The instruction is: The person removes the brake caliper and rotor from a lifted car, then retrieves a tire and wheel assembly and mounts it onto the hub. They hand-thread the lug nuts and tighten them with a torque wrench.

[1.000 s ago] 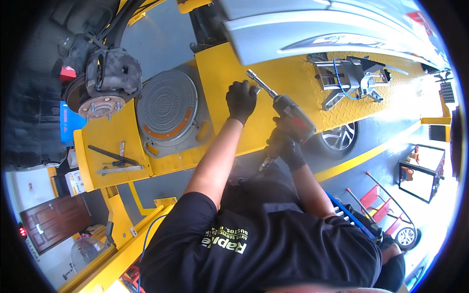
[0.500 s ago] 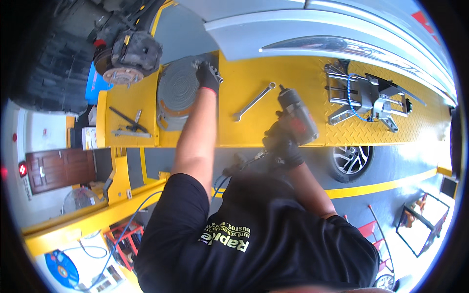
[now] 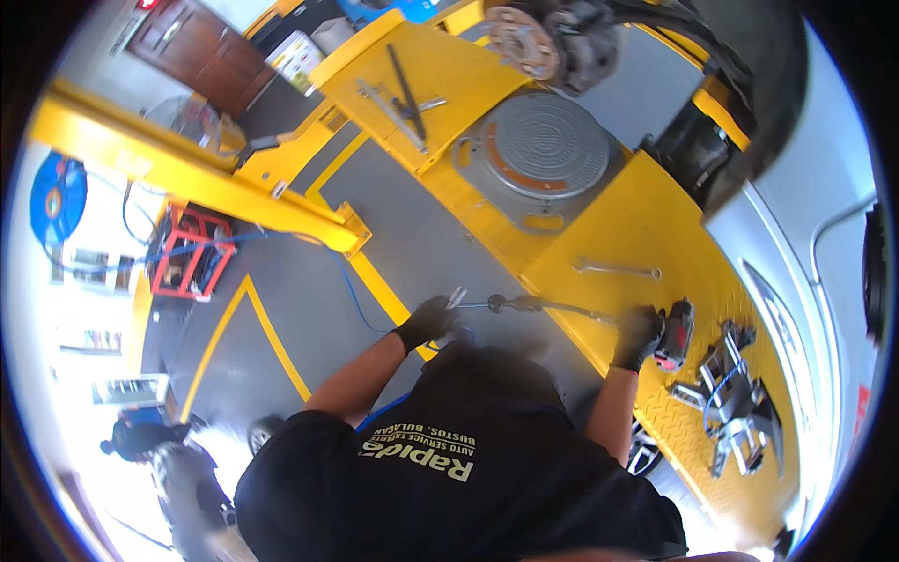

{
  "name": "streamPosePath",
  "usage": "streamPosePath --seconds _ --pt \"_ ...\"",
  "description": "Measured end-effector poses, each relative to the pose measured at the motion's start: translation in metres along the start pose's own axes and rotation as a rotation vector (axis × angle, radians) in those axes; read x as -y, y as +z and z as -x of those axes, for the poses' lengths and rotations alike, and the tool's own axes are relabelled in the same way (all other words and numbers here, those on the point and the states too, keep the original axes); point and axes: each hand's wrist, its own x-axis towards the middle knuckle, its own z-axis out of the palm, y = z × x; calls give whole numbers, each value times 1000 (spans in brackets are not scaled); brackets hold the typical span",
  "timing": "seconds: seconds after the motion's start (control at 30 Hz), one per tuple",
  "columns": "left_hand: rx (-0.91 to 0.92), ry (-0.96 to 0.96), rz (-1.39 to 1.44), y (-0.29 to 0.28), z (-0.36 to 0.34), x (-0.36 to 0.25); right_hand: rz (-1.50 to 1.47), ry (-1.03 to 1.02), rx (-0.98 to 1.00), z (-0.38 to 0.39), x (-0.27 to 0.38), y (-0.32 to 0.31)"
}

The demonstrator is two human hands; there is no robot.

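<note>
Gloved in black, my left hand is closed on a silver metal piece, possibly a socket, over the grey floor. My right hand grips a grey-and-red impact wrench at the platform's edge, with an air hose trailing leftward from it. Behind that hose a combination wrench lies on the yellow platform. A mechanical clamp device with a blue coil sits on the diamond plate to the right.
A round turntable, loose bar tools and an exposed brake assembly are above. The silver car borders the right. Yellow lift beams, a red cart and blue hoses are left; another person is lower left.
The view has swung round to the left. My left hand left the turntable for above the floor. The impact wrench, first fitted with a long socket extension, lost it and moved right.
</note>
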Motion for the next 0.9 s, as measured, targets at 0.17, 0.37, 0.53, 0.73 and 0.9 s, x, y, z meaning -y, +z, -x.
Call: streamPosePath --seconds 0.17,0.37,0.53,0.73,0.9 --pt "-90 -668 552 -25 94 12 142 215 -373 16 2 40" --pt "-338 -855 668 -36 157 30 703 408 -439 30 33 46" --pt "-358 -757 537 -48 221 69 1641 221 -456 25 25 108" --pt "-835 -1084 642 -95 339 88 3168 -83 267 18 -48 161" --pt "-1029 -1328 340 -142 412 87 2948 -151 745 60 -165 194"
